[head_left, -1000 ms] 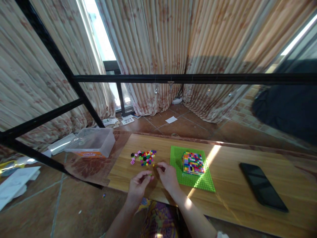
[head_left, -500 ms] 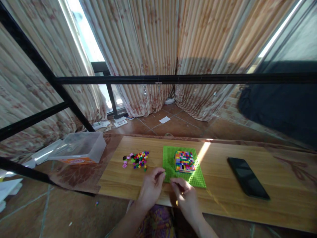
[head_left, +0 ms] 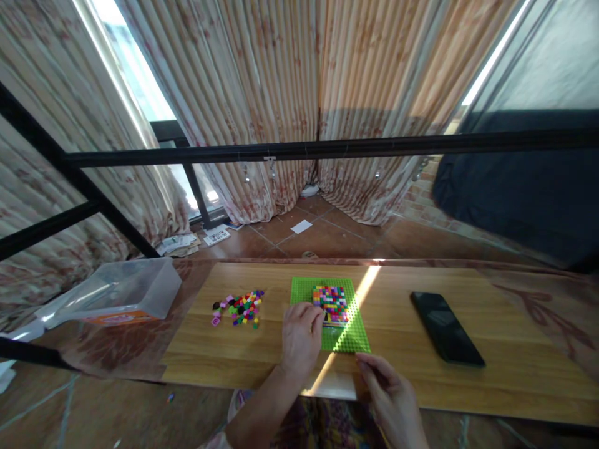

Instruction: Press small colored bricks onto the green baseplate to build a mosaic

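Note:
On the wooden board lies a green studded baseplate (head_left: 344, 342), carrying a low square stack of many-coloured toy bricks (head_left: 333, 304). My left hand (head_left: 301, 333) reaches over the plate's left side, its fingers pinched at the stack's near left edge. Whatever sits between those fingertips is too small to make out. My right hand (head_left: 390, 393) is by the plate's near right corner, thumb and finger brought together; I cannot tell what they hold. To the left is a loose pile of small coloured bricks (head_left: 243, 310).
A black phone (head_left: 447, 327) lies on the wooden board (head_left: 397, 284) at the right. An open clear plastic box (head_left: 135, 290) stands off the board's left end. A black metal bar (head_left: 299, 151) crosses beyond the board, with curtains (head_left: 262, 75) behind.
My left hand has moved forward and right, up to the brick stack. My right hand has drawn away to the right, towards the baseplate's near corner. The view has shifted a little.

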The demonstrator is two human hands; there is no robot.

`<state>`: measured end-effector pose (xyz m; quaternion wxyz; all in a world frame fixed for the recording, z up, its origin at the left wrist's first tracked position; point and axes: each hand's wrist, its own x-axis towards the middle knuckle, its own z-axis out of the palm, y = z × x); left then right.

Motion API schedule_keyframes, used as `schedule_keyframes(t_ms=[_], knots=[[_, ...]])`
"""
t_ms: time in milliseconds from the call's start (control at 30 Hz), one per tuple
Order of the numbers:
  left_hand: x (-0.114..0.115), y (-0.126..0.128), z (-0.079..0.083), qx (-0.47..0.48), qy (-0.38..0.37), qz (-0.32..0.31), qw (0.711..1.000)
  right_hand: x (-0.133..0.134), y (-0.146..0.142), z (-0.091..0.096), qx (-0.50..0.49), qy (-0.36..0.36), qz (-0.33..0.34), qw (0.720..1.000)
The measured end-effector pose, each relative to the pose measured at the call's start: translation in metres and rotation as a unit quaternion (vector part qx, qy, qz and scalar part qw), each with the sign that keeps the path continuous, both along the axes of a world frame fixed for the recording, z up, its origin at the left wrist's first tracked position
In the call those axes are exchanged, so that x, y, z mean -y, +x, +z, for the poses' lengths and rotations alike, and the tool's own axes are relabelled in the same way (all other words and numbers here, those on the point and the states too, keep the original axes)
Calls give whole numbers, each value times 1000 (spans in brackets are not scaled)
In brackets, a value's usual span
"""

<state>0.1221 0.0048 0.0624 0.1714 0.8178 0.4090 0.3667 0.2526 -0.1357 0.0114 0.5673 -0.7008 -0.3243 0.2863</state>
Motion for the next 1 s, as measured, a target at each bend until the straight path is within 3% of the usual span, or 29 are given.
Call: schedule_keyframes(t_ms=[333,700,1000], knots=[[17,21,-7,31,-56,91,994,18,21,-10,-21,-33,5,999],[18,15,1,-24,-34,63,997,18,19,-3,-102,-26,-4,994],[20,7,-8,-73,55,12,996,17,21,-4,-123,-31,-10,992]])
